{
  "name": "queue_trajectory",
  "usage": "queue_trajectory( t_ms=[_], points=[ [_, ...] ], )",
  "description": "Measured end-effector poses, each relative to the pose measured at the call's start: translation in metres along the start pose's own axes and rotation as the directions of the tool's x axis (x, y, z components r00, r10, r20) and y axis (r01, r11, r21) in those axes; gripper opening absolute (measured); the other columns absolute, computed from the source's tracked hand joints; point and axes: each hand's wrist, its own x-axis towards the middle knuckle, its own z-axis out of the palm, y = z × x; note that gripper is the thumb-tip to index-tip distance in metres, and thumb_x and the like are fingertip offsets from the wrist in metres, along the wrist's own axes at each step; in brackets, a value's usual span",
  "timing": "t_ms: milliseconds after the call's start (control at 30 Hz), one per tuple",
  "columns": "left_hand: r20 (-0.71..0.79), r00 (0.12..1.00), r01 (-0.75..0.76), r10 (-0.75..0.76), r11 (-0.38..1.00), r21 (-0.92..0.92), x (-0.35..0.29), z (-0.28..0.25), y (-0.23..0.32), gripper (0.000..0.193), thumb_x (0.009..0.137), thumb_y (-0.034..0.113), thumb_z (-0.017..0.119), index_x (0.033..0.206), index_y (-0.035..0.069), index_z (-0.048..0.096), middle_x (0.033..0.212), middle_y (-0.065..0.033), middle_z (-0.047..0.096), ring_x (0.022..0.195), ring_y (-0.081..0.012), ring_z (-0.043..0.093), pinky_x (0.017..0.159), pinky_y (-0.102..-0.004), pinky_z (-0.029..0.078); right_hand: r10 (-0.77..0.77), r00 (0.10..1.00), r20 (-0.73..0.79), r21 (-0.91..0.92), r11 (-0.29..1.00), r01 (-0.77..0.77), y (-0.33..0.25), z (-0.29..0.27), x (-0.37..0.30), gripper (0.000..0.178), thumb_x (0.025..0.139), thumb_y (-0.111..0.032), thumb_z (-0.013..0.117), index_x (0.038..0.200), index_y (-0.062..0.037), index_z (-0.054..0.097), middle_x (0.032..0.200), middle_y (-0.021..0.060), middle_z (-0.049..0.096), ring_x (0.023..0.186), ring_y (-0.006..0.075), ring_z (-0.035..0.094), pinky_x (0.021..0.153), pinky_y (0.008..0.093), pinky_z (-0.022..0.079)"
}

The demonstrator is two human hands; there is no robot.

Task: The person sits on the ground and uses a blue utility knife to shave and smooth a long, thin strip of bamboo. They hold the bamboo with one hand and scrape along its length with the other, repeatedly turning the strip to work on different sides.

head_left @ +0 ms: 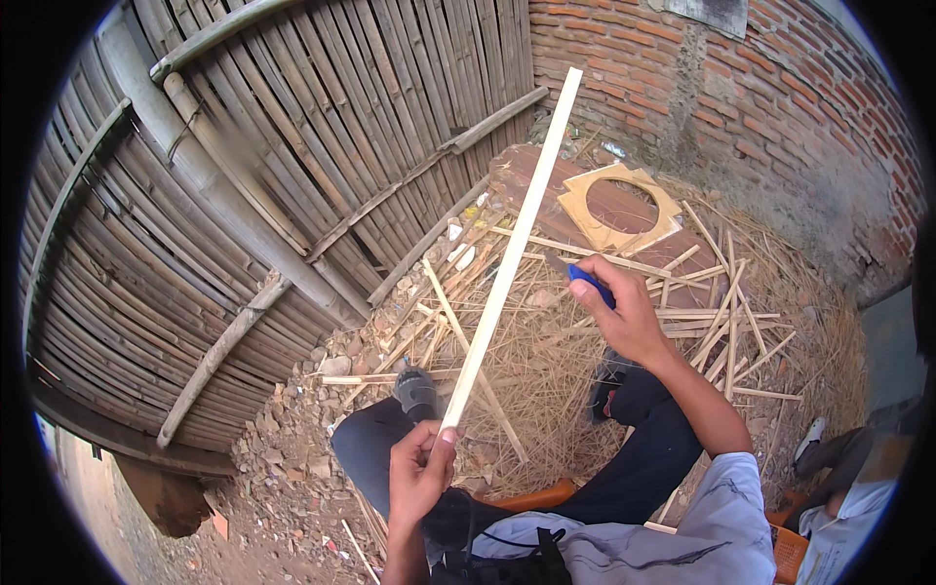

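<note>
there are two bare hands at work, and each one has hold of one thing. the left hand [421,466] has its fingers closed, with the thumb pressed on the lower end of one long pale strip [517,244], which rises slanting away from the person, in front of the two bent legs [624,478]. the right hand [629,310] is wrapped around one knife with a blue handle [593,283]; its single blade [556,264] points toward the strip and is near its right edge, but i cannot tell whether they touch. on the ground lie many other strips [504,416], more than ten, too much crossed for an exact count. behind them are one brown board [517,171] and, on it, one yellowish panel [575,203] with one round hole. two walls meet at the back: one bamboo fence [322,107] and one brick wall [624,58]. at the right edge, one other person [863,497] is partly visible.
</note>
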Motion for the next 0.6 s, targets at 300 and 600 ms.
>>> queue_trajectory(
  t_ms=[300,600],
  points=[
    [0.022,0.988,-0.156,0.155,0.981,0.111,0.017,0.037,0.02,0.017,0.11,0.017,0.07,0.114,0.001,0.074,0.069,0.0102,0.058,0.064,0.0022,0.042,0.057,-0.0214,0.03,-0.35,0.929,0.124,-0.067,0.931,0.359,-0.025,0.034,-0.035,0.033,0.099,-0.035,0.08,0.109,-0.0043,0.073,0.087,0.0101,0.075,0.07,0.0268,0.075,0.058,0.0365,0.058],
    [-0.061,0.941,-0.301,0.334,0.904,0.305,0.021,0.058,0.026,0.023,0.104,0.015,0.076,0.12,-0.002,0.077,0.067,0.0003,0.065,0.059,-0.0027,0.052,0.055,-0.0247,0.04,-0.458,0.887,0.057,-0.133,0.877,0.461,-0.033,0.044,-0.044,0.032,0.095,-0.034,0.083,0.106,-0.0055,0.074,0.084,0.0072,0.074,0.062,0.0236,0.073,0.051,0.0359,0.055]
  ],
)
